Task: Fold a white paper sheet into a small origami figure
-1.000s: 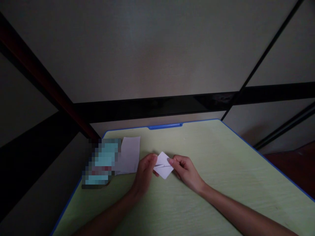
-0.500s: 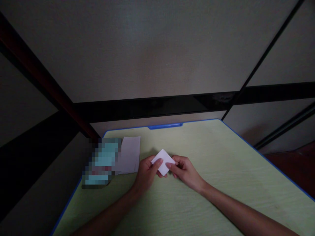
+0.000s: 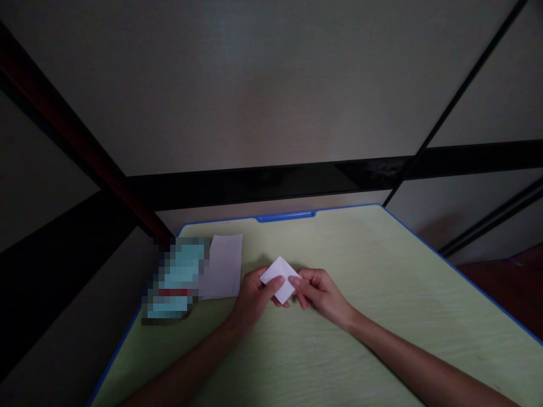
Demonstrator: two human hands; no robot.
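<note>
A small piece of folded white paper [image 3: 280, 267], diamond-shaped from my view, is held just above the table between both hands. My left hand [image 3: 253, 297] grips its left corner, thumb lying on top and fingers underneath. On the right corner, my right hand [image 3: 319, 289] pinches the paper with the thumb over its face. A faint crease runs down from the upper corner. The fingertips behind the paper are partly hidden.
The pale wood-grain table [image 3: 382, 282] has a blue edge and a blue pen groove [image 3: 286, 216] at the back. White paper sheets [image 3: 223, 265] lie at the left beside a pixelated item [image 3: 182, 271]. Panelled cabinet doors [image 3: 271, 85] rise behind.
My thumbs have shifted slightly to the right over the folded paper, the left one reaching nearer its middle. The paper stays in nearly the same place, held by both hands.
</note>
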